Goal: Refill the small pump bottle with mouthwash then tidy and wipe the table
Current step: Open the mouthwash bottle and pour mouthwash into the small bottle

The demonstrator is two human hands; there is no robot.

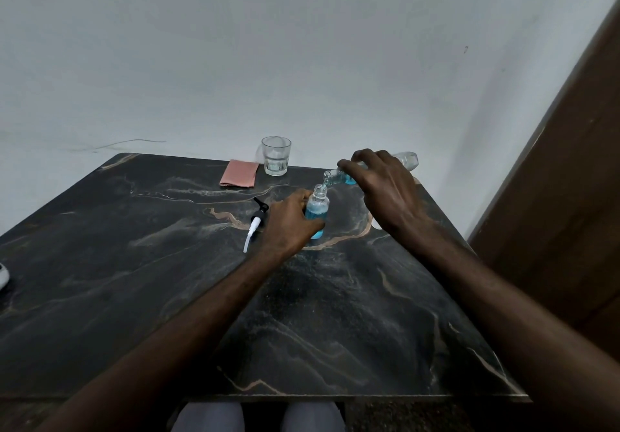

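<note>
A small clear bottle (317, 208) with blue mouthwash in it stands upright and uncapped on the dark marble table (167, 264). My left hand (288, 222) grips its body. My right hand (382, 186) holds a larger clear mouthwash bottle (407, 159) tipped on its side, its open mouth just above the small bottle's neck, with blue liquid at its lower side. The pump head (256, 222), black with a white tube, lies on the table left of my left hand.
A folded pink cloth (239, 173) and an empty glass tumbler (275, 156) sit at the table's far edge by the white wall. A white object (3, 274) pokes in at the left edge. A brown wooden panel (570, 196) stands to the right.
</note>
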